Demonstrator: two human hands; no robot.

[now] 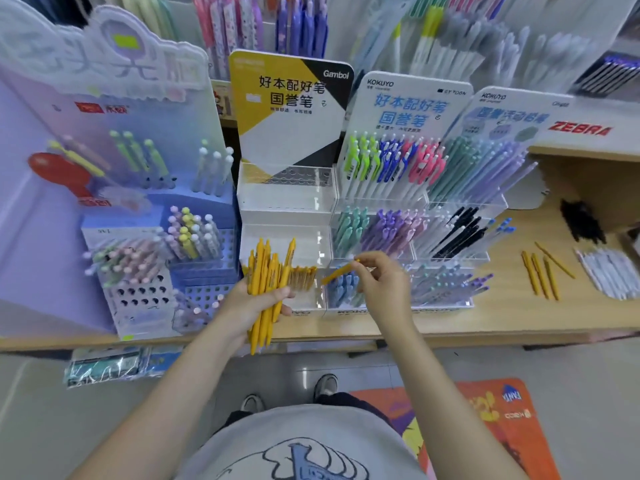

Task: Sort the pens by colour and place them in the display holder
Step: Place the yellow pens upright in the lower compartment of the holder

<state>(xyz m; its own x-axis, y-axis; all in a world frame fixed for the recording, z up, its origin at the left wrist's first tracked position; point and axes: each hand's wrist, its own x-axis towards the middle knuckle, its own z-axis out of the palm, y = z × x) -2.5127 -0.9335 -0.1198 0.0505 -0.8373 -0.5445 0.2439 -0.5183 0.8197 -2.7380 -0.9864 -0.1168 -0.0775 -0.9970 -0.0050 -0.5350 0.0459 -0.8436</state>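
The left hand [258,301] grips a thick bundle of yellow plastic click pens [268,289], fingers curled round their middles so the pens stand roughly upright in front of the clear acrylic tiered display holder with the yellow, black and white Gambol backing card [287,216]. The right hand [382,284] pinches a single yellow pen [337,273] between thumb and fingertips; this pen lies tilted, its lower end pointing left toward the holder's bottom tier, where a row of yellow pens [304,277] already sits. The holder's upper tiers hold no pens. Just to its right stands a clear Kokuyo display rack [415,202] filled with green, blue, pink, purple and black pens. On the wooden tabletop [502,313], well to the right, lie four loose yellow pens [543,275] beside a heap of white pens [609,275].
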